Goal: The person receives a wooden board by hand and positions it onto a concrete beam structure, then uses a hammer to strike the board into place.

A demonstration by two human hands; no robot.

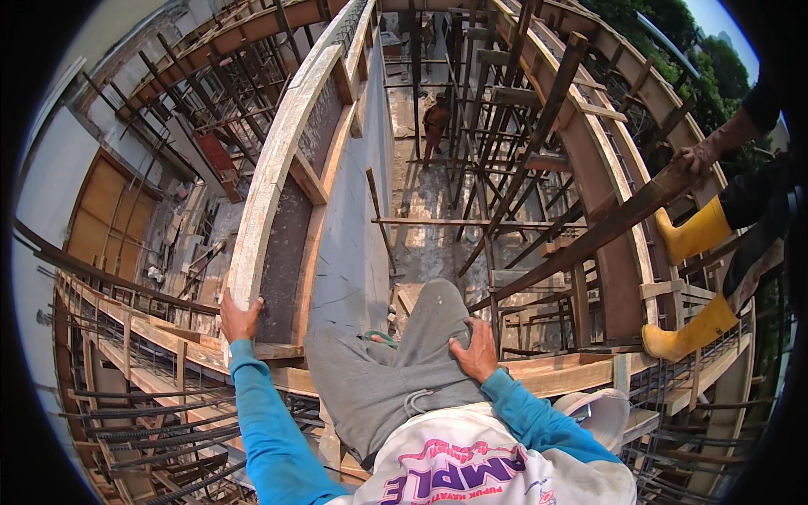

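I look down from high formwork. My left hand (240,317) grips the top edge of a pale wooden formwork board (278,160) that curves away ahead. My right hand (476,349) rests flat on my raised right knee in grey trousers (421,353), holding nothing. Blue sleeves cover both forearms. A grey concrete beam face (358,236) drops away between the board and my leg.
At the right, another person in yellow rubber boots (694,231) stands on the far formwork, a hand on a long dark timber (589,240). Steel and timber props (505,126) fill the gap below. A distant worker (435,122) stands on the slab. Rebar (143,421) lies lower left.
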